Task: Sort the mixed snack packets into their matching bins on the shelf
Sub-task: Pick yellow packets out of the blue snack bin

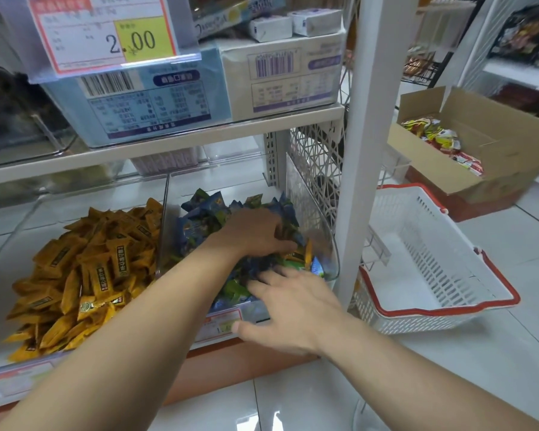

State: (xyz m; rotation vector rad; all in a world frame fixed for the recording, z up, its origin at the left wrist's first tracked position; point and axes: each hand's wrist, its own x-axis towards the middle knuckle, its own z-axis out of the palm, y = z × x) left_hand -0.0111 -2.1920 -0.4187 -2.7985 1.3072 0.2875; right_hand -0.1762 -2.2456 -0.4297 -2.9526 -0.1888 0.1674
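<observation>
Left of the white basket (430,313), left hand (255,233) around packets (204,213), right hand (293,309) wide.

You have a single view, the camera worn on your head (a wide-angle lens). It looks forward and down at the low shelf (168,146) from close in, near enough that your left hand (255,231) and right hand (293,309) fill the centre. Its right side takes in the floor (495,353) and a white basket (433,253) standing just beside the shelf.
</observation>
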